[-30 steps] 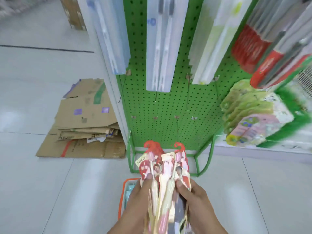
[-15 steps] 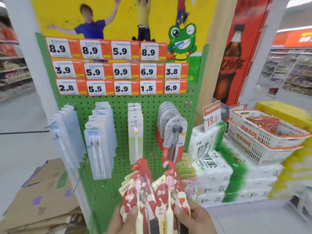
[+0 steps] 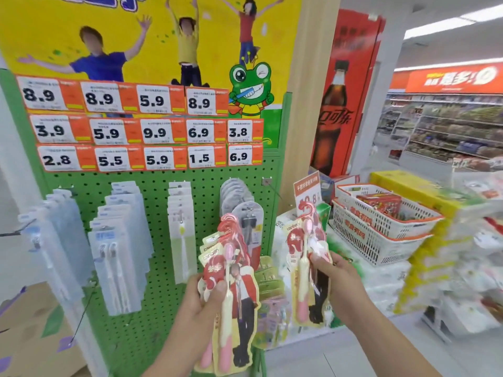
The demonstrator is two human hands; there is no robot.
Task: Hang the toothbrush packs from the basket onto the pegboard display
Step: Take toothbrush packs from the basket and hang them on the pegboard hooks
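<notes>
Toothbrush packs are being held before the green pegboard (image 3: 152, 317): a fanned stack (image 3: 231, 281) is being gripped by the left hand (image 3: 201, 306), a single pack (image 3: 307, 262) pinched by the right hand (image 3: 340, 281). Its red hook should be lined up with a free peg (image 3: 268, 183) and slid fully on.
</notes>
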